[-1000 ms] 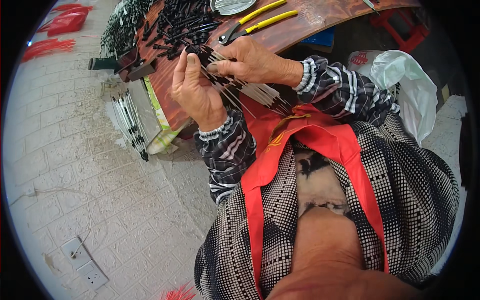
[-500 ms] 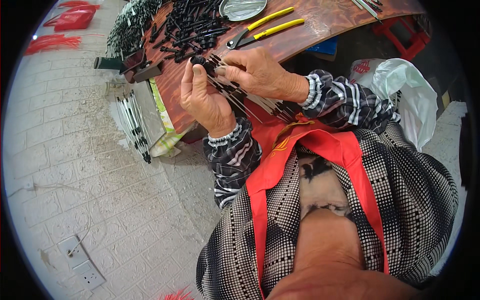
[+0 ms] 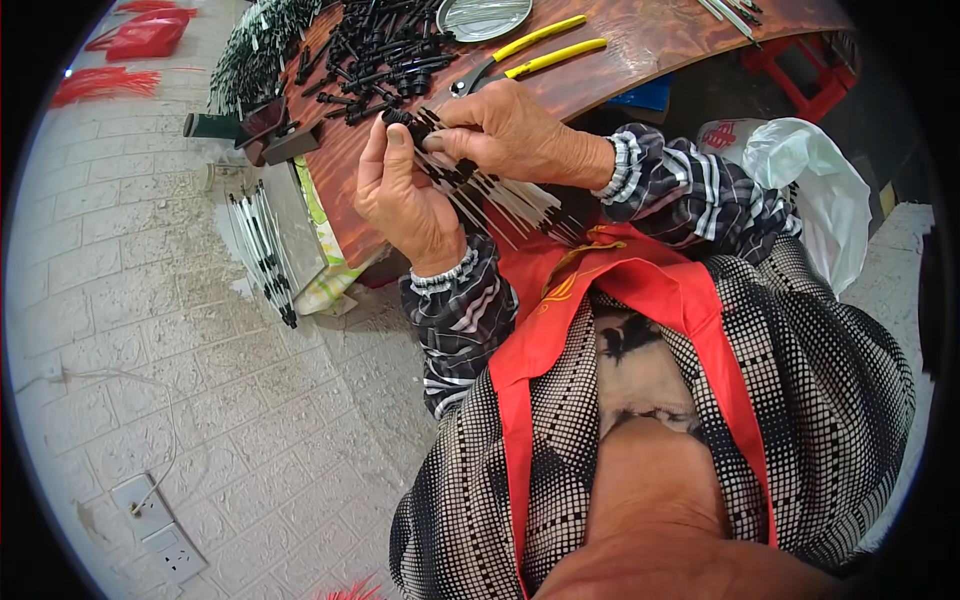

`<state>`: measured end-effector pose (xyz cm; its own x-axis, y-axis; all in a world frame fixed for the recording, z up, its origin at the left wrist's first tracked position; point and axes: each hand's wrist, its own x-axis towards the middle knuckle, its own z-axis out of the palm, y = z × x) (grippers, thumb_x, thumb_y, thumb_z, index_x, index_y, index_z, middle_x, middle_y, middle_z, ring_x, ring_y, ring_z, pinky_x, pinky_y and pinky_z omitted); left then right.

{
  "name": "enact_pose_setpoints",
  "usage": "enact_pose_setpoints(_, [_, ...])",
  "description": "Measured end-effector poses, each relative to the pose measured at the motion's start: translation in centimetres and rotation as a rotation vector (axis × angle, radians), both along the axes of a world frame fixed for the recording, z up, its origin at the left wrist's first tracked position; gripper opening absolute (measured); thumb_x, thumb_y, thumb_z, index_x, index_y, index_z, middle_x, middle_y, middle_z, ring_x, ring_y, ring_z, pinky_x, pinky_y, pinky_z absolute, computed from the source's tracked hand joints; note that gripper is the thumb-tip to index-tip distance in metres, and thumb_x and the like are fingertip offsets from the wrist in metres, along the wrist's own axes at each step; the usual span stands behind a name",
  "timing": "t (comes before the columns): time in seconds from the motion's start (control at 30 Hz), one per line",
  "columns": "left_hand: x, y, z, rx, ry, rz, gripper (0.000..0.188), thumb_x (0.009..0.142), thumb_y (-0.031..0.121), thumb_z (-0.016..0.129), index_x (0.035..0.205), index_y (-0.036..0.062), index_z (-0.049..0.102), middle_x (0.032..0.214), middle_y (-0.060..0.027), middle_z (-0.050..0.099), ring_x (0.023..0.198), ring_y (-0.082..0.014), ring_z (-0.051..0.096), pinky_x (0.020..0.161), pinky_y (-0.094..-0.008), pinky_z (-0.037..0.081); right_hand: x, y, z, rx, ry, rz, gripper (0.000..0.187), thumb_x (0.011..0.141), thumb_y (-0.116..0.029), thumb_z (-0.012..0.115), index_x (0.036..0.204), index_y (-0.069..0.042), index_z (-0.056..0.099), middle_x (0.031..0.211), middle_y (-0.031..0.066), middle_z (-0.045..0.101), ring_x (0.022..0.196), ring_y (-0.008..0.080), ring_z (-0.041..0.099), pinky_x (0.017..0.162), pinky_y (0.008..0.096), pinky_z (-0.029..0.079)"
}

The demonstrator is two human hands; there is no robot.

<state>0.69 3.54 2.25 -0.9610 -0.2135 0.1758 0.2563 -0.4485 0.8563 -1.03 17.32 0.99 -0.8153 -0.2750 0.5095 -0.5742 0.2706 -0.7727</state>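
Note:
Over the near edge of the wooden table, my left hand (image 3: pixel 408 200) grips a ribbed black plastic fitting (image 3: pixel 397 117) between thumb and fingers. Close against it, my right hand (image 3: pixel 500 135) is closed in a pinch at the tip of a thin rod; the exact piece between its fingertips is partly hidden. Below both hands lies a bundle of thin white rods (image 3: pixel 515 203) with black sections, fanned toward my red apron (image 3: pixel 560 290). Beyond my hands, a pile of black plastic fittings (image 3: pixel 375 50) covers part of the table.
Yellow-handled pliers (image 3: pixel 530 60) lie just beyond my right hand, beside a round metal dish (image 3: pixel 485 18). More rods (image 3: pixel 265 255) sit left of the table corner (image 3: pixel 345 225). At right are a white plastic bag (image 3: pixel 815 190) and a red stool (image 3: pixel 800 75).
My right hand has shifted slightly left and down, nearer the fitting. My left hand stays in almost the same place, its grip unchanged.

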Motion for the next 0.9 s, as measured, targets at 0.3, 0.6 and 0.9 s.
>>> enact_pose_setpoints(0.3, [-0.1, 0.0, -0.5, 0.025, 0.014, 0.018, 0.025, 0.09, 0.004, 0.063, 0.112, -0.0076, 0.059, 0.097, -0.0089, 0.065, 0.084, -0.0144, 0.062, 0.074, -0.0255, 0.052, -0.1, -0.7, -1.1, -0.089, -0.083, 0.043, 0.02, 0.092, -0.015, 0.057, 0.094, 0.004, 0.062, 0.068, 0.0033, 0.06, 0.065, 0.0069, 0.051, 0.058, 0.0267, 0.044])
enact_pose_setpoints(0.6, [0.2, 0.0, -0.5, 0.067, 0.044, -0.022, 0.025, 0.09, 0.006, 0.063, 0.111, -0.007, 0.058, 0.097, -0.0096, 0.064, 0.085, -0.0156, 0.063, 0.076, -0.0269, 0.052, 0.9, -1.1, -0.3, -0.072, 0.085, -0.06, 0.017, 0.09, -0.015, 0.058, 0.089, 0.002, 0.061, 0.067, 0.0113, 0.06, 0.058, 0.0172, 0.055, 0.055, 0.0314, 0.044])
enact_pose_setpoints(0.9, [0.1, -0.3, -0.6, 0.071, 0.062, -0.063, 0.024, 0.091, 0.006, 0.061, 0.111, -0.0072, 0.057, 0.096, -0.0094, 0.064, 0.085, -0.0156, 0.062, 0.076, -0.0271, 0.053, 0.6, -0.8, -0.6, -0.113, -0.023, -0.003, 0.017, 0.089, -0.016, 0.058, 0.088, 0.001, 0.059, 0.068, 0.0137, 0.061, 0.059, 0.0267, 0.058, 0.055, 0.0351, 0.045])
